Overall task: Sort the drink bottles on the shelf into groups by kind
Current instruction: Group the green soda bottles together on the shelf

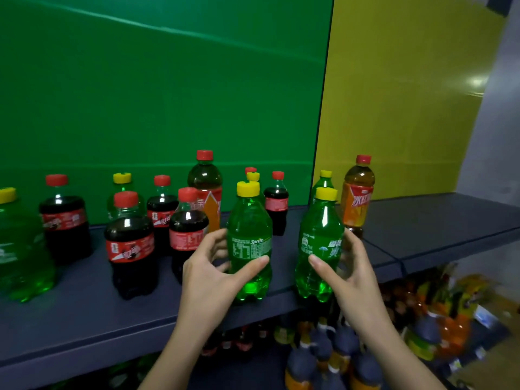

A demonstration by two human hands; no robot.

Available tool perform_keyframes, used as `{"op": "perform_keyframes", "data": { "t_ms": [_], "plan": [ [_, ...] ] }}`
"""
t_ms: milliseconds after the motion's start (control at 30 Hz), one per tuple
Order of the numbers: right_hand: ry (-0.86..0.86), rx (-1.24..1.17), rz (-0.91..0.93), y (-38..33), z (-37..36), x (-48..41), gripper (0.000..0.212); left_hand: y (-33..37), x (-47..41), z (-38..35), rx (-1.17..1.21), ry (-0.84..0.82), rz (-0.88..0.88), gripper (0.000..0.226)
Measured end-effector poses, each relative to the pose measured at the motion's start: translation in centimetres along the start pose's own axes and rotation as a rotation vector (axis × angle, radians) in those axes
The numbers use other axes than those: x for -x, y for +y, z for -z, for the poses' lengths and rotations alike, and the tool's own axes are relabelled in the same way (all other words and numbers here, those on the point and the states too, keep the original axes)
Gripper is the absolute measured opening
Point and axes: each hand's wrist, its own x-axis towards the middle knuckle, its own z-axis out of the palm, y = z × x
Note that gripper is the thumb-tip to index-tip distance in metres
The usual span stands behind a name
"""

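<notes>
L hand [209, 273] wrapped round a green Sprite bottle [250, 243], centre frame, near front edge of the dark shelf [84, 311]; R hand [347, 273] wrapped round 2nd Sprite bottle [319, 246] just right of it. Both upright. Cola bottles [130, 243] cluster centre-left; iced-tea bottle [358, 198] behind, right of centre.

Green, cola and tea bottles [249, 240] stand upright, mixed, on shelf [84, 313].
</notes>
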Motion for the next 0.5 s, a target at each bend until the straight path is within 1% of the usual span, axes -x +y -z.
{"op": "perform_keyframes", "data": {
  "t_ms": [33,133,200,333,400,500],
  "plan": [
    [-0.012,-0.009,0.01,0.8,0.2,-1.1,0.077,-0.3,-0.5,-1.0,-0.015,0.019,-0.006,0.052],
    [-0.051,-0.047,0.021,3.0,0.5,-4.1,0.07,-1.4,-2.1,-3.4,-0.07,0.036,-0.016,0.051],
    [-0.075,-0.078,0.028,4.0,0.5,-6.0,0.073,-2.0,-3.4,-4.5,-0.103,0.035,-0.023,0.05],
    [-0.103,-0.086,0.043,6.1,0.5,-9.3,0.075,-3.6,-5.5,-6.4,-0.167,0.068,-0.046,0.084],
    [-0.13,-0.095,0.041,7.0,0.5,-10.6,0.074,-4.2,-6.2,-7.2,-0.215,0.086,-0.047,0.09],
    [-0.17,-0.108,0.034,8.3,0.2,-12.3,0.076,-4.7,-7.0,-8.1,-0.274,0.105,-0.039,0.09]
  ]
}}
